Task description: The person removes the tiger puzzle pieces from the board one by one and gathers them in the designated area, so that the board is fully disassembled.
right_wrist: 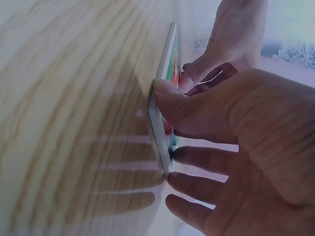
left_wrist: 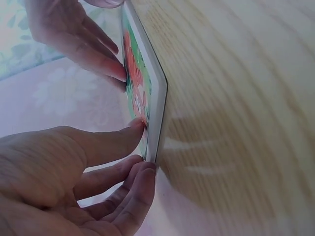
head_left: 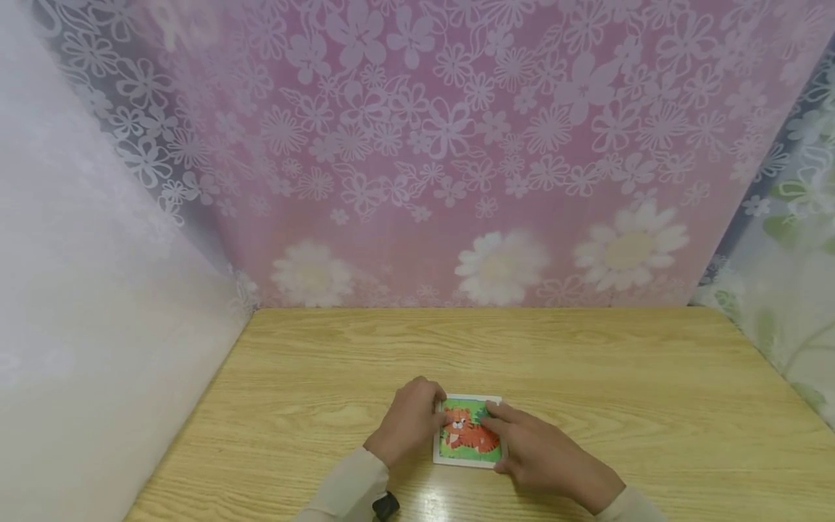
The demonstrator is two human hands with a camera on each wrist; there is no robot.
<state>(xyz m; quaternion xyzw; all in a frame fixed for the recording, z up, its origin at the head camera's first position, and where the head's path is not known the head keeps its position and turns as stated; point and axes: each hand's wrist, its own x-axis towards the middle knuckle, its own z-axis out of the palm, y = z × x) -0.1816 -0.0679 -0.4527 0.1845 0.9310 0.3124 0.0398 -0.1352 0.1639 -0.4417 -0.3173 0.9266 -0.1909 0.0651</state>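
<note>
A small square jigsaw puzzle (head_left: pixel 471 439) with a white border and an orange tiger on green lies on the wooden table, in front of the person. My left hand (head_left: pixel 407 419) holds its left side, thumb on the picture and fingers bent at the outer edge, as the left wrist view shows. On the other side my right hand (head_left: pixel 544 451) spans the right part, its thumb on the border (right_wrist: pixel 156 115) near the close corner and fingertips toward the far corner. Fingers cover parts of the picture's sides.
The wood-grain table (head_left: pixel 313 370) extends around the puzzle. A pink flowered curtain (head_left: pixel 404 239) stands behind it, with pale cloth (head_left: pixel 117 290) at the left and flowered cloth (head_left: pixel 789 304) at the right. A small black object (head_left: pixel 385 505) is by the left sleeve.
</note>
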